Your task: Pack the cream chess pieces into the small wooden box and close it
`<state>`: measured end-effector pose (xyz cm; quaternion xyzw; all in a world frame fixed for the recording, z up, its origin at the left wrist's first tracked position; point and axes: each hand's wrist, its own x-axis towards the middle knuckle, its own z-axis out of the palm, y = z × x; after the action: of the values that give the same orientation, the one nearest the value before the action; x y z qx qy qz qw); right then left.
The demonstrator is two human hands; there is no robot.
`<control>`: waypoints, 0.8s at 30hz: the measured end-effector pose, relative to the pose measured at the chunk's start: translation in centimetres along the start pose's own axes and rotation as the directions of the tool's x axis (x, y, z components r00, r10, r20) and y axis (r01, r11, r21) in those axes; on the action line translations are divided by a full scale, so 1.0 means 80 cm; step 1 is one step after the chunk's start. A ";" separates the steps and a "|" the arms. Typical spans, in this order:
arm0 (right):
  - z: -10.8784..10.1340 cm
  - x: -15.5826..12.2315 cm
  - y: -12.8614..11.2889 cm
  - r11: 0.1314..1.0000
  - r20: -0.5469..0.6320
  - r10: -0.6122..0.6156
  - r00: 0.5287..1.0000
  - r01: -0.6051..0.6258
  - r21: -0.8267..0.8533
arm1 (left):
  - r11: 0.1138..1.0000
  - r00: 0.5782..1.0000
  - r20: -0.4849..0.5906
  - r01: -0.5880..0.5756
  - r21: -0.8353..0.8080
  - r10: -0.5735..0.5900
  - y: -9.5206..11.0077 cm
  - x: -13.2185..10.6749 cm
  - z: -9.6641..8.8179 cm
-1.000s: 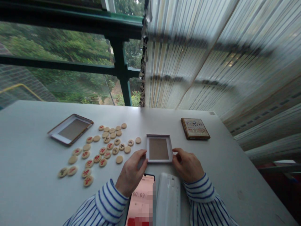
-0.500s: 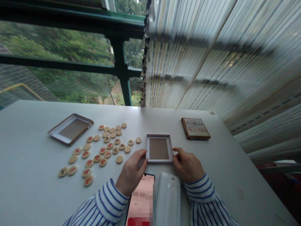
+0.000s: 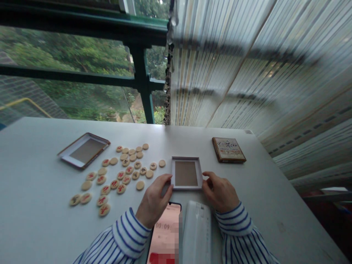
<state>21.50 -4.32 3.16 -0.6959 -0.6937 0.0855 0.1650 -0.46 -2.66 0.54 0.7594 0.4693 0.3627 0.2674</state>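
Note:
A small open white box tray [image 3: 173,172] with a brown bottom lies on the white table [image 3: 41,220] in front of me. My left hand [image 3: 154,200] grips its near left corner with thumb and fingers. My right hand [image 3: 220,190] pinches its near right corner. Both sleeves are blue-and-white striped. Left of the tray, several round wooden game discs [image 3: 121,172] with red or black characters lie scattered.
A second open tray [image 3: 84,149] lies at the far left. A brown decorated box lid [image 3: 228,149] sits at the far right. A phone with a timer [image 3: 165,238] and a white folded object [image 3: 196,231] lie near me. Window and striped curtain stand behind.

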 end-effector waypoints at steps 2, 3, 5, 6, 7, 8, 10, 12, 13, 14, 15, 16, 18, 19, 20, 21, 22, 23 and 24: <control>0.000 0.001 0.000 1.000 -0.016 0.005 1.000 -0.005 0.009 | 1.000 1.000 -0.004 0.004 -0.003 -0.004 0.000 0.000 0.001; 0.000 0.001 0.000 1.000 -0.029 0.008 1.000 -0.008 0.012 | 1.000 1.000 -0.010 0.007 -0.005 -0.007 -0.001 0.000 0.001; -0.001 0.002 0.000 1.000 -0.075 0.013 0.997 -0.012 0.017 | 1.000 0.999 -0.035 0.011 -0.009 -0.011 -0.002 -0.001 0.001; -0.001 0.002 0.000 1.000 -0.107 0.013 0.994 -0.011 0.018 | 1.000 0.999 -0.052 0.012 -0.009 -0.012 -0.002 -0.001 0.001; -0.001 0.002 0.000 1.000 -0.143 0.014 0.990 -0.011 0.018 | 1.000 0.998 -0.067 0.013 -0.006 -0.013 -0.003 -0.001 0.001; -0.001 0.003 0.000 1.000 -0.180 0.015 0.984 -0.011 0.019 | 1.000 0.997 -0.080 0.015 0.001 -0.014 -0.003 0.000 0.000; -0.001 0.003 0.001 1.000 -0.238 0.013 0.971 -0.007 0.026 | 1.000 0.995 -0.103 0.018 0.015 -0.016 -0.004 0.000 -0.002; 0.000 0.004 0.002 0.999 -0.272 0.016 0.962 -0.005 0.041 | 0.999 0.991 -0.134 0.022 0.028 -0.018 -0.004 0.001 -0.005; 0.000 0.005 0.003 0.999 -0.282 0.019 0.959 -0.005 0.050 | 0.999 0.988 -0.156 0.025 0.032 -0.019 -0.005 0.002 -0.007; 0.001 0.006 0.003 0.998 -0.294 0.024 0.956 -0.006 0.061 | 0.999 0.984 -0.179 0.029 0.034 -0.023 -0.005 0.003 -0.010; 0.002 0.007 0.004 0.997 -0.309 0.029 0.951 -0.007 0.071 | 0.999 0.979 -0.200 0.035 0.034 -0.027 -0.006 0.004 -0.013; 0.003 0.007 0.005 0.997 -0.323 0.031 0.946 -0.004 0.083 | 0.999 0.974 -0.223 0.040 0.031 -0.032 -0.006 0.005 -0.017; 0.005 0.009 0.006 0.994 -0.343 0.025 0.939 0.012 0.105 | 0.999 0.966 -0.254 0.046 0.025 -0.038 -0.005 0.009 -0.027; 0.005 0.009 0.007 0.994 -0.346 0.025 0.938 0.015 0.111 | 0.998 0.962 -0.269 0.055 0.026 -0.046 -0.003 0.013 -0.034; 0.006 0.010 0.007 0.993 -0.342 0.019 0.940 0.021 0.115 | 0.997 0.956 -0.285 0.074 0.028 -0.063 -0.002 0.017 -0.041; 0.007 0.010 0.007 0.993 -0.333 0.012 0.943 0.029 0.116 | 0.996 0.953 -0.296 0.083 0.036 -0.068 0.000 0.021 -0.049; 0.008 0.010 0.008 0.993 -0.324 0.002 0.946 0.037 0.113 | 0.995 0.950 -0.304 0.086 0.049 -0.067 0.002 0.027 -0.058; 0.008 0.010 0.008 0.993 -0.314 -0.013 0.949 0.049 0.108 | 0.995 0.952 -0.302 0.075 0.063 -0.053 0.004 0.034 -0.066; 0.010 0.011 0.008 0.993 -0.309 -0.027 0.951 0.061 0.101 | 0.995 0.957 -0.289 0.057 0.076 -0.033 0.005 0.041 -0.073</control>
<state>21.85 -3.38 2.31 -0.6750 -0.6692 0.0103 0.3105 -4.02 0.52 5.27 0.6984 0.5350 0.4429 0.1726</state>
